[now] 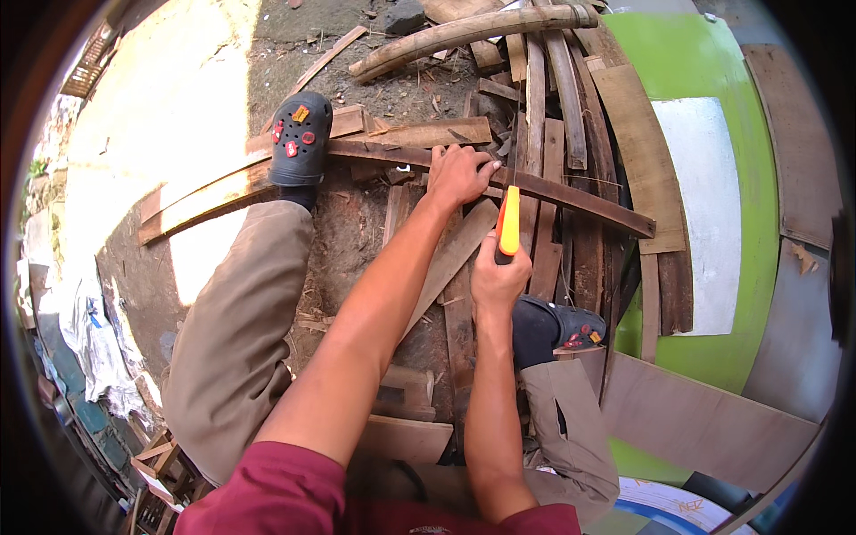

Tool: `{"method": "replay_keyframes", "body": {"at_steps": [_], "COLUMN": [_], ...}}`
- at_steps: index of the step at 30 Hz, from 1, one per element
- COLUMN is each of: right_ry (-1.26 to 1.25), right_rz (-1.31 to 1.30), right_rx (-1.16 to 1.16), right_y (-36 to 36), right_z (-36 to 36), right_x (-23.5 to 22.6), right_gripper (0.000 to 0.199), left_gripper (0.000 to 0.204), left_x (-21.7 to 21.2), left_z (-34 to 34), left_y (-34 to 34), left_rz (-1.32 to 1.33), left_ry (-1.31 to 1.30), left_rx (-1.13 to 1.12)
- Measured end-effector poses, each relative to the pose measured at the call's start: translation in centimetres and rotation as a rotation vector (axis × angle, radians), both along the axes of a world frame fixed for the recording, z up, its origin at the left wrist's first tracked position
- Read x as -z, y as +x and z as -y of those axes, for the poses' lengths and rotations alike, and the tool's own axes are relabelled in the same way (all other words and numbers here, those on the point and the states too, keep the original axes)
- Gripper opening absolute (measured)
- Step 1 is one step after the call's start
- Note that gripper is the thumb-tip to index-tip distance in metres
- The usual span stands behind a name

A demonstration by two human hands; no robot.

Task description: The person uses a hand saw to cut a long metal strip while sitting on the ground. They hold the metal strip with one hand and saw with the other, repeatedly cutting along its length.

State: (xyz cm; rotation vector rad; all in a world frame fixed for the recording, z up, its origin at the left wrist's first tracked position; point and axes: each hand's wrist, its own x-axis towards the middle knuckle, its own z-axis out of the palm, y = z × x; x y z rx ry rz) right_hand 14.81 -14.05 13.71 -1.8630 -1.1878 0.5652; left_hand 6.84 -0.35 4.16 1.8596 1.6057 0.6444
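Note:
A long dark-brown wooden strip (588,203) lies across the pile, running from under my left shoe toward the right. My left hand (459,176) presses down on its middle, with the fingers curled over the far edge. Close to the right of it, my right hand (501,278) is closed round the handle of a hand saw (509,223), yellow and orange with a black grip. The saw's thin blade points away from me and meets the strip just right of my left hand; seen nearly edge-on, it barely shows.
My left shoe (300,138) stands on the strip and boards; my right shoe (571,326) rests among the planks. Under and beyond the strip lie several loose boards (551,169) and a curved bamboo pole (473,36). A green panel (687,53) with a white sheet (704,214) lies on the right.

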Motion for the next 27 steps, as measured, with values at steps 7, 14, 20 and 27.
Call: {"method": "replay_keyframes", "body": {"at_steps": [7,14,20,27], "right_ry": [-0.061,-0.19,-0.124,-0.144], "right_rz": [0.076,0.035,0.008,-0.071], "right_rx": [-0.078,-0.182,-0.122,-0.054], "right_y": [-1.6,-1.7,-4.7,1.4], "right_z": [15.0,19.6,19.9,20.4], "right_x": [-4.3,-3.7,-2.4,-3.8], "right_gripper": [0.012,0.01,0.008,0.013], "left_gripper": [0.036,0.033,0.034,0.041], "left_x": [1.3,0.3,0.3,0.0], "left_z": [0.1,0.0,-0.1,-0.3], "left_y": [-0.9,-0.1,-0.5,-0.9], "left_rz": [-0.002,-0.003,0.01,-0.01], "left_ry": [0.023,0.027,0.024,-0.072], "left_rx": [-0.014,-0.011,-0.01,0.049]}}
